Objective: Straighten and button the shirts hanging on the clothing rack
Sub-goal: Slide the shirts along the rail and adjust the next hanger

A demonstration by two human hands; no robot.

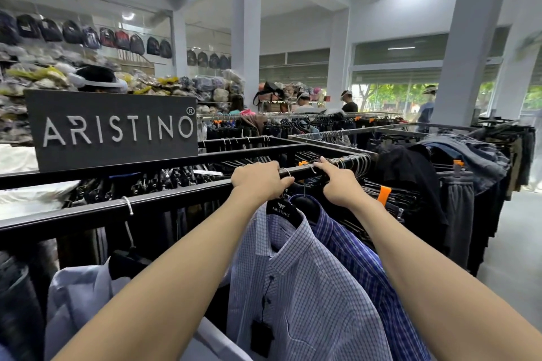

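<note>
A black rack rail [176, 199] runs across in front of me. On it hangs a light checked shirt [308, 287] on a black hanger marked ARISTINO [280, 209], buttoned down the front with a black tag. Behind it hangs a blue plaid shirt [363, 267]. My left hand [259, 180] curls over the rail, gripping it at the checked shirt's hanger hook. My right hand [337, 182] lies on the rail just to the right, its fingers at the hook [312, 168] of the plaid shirt's hanger. A pale blue shirt [79, 302] hangs at the lower left.
A grey ARISTINO sign [114, 129] stands on the far rail, with a person's head behind it. Dark garments and empty hangers [357, 161] crowd the rail to the right. More racks, pillars and several people fill the shop beyond. An aisle of floor [516, 243] lies at the right.
</note>
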